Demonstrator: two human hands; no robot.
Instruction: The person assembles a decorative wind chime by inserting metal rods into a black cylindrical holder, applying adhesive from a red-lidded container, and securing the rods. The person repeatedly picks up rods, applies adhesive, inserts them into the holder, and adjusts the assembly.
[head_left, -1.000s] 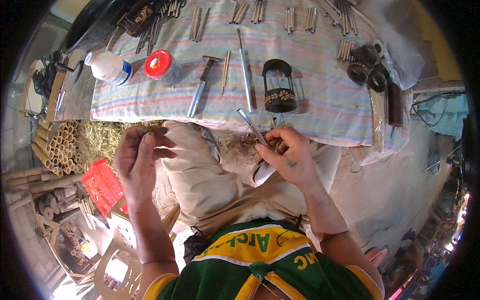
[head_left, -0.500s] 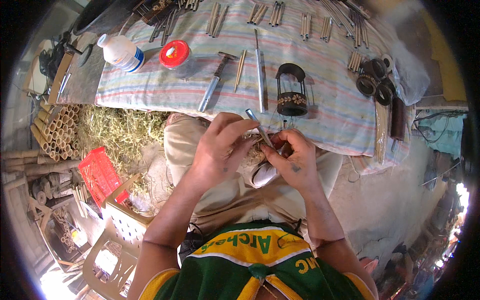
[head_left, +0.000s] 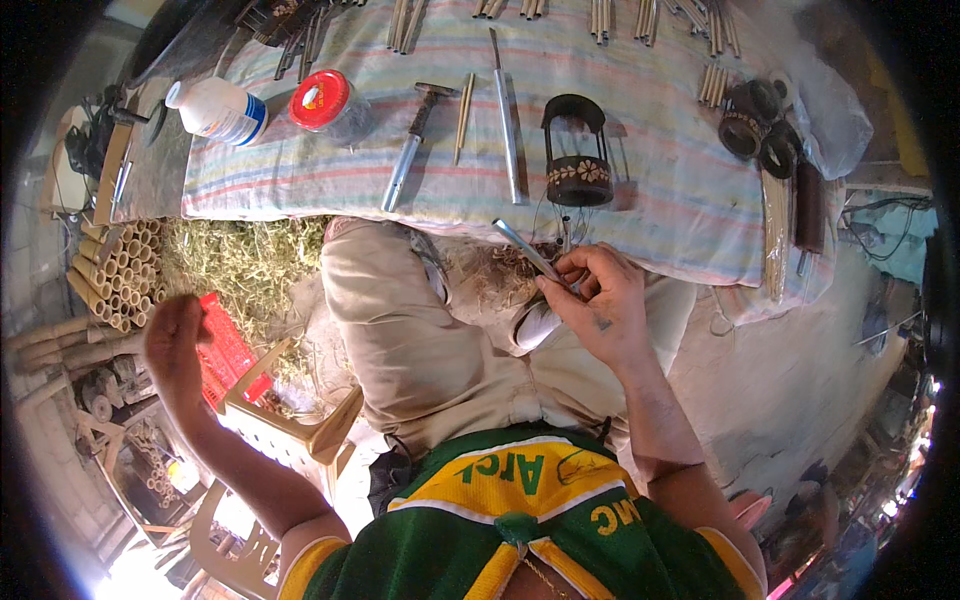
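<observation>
My right hand point(head_left: 600, 295) is closed around a slim silver tube-handled tool point(head_left: 522, 245), which slants up and left in front of the table edge; its lower end is hidden by my fingers. Out to the left, my left hand point(head_left: 178, 340) is raised beside a red plastic crate point(head_left: 228, 352), with its fingers curled in; what they hold, if anything, cannot be made out. Beyond my right hand stands a dark round holder point(head_left: 580, 183) with uprights, a top arch and a pale flower pattern. A small dark upright piece point(head_left: 566, 230) shows just past my right fingers.
On the striped cloth point(head_left: 320, 190) lie a hammer point(head_left: 410, 150), a thin-bladed tool point(head_left: 504, 130), two sticks point(head_left: 465, 118), a red-lidded jar point(head_left: 325, 102) and a white bottle point(head_left: 218, 112). Dark rings point(head_left: 740, 135) sit at right. Bamboo tubes point(head_left: 120, 270), shavings point(head_left: 250, 270) and a chair point(head_left: 290, 420) are at left.
My left hand has left the tool and swung far left to the crate. My right hand keeps hold of the tool. The view has shifted slightly, moving the table items up.
</observation>
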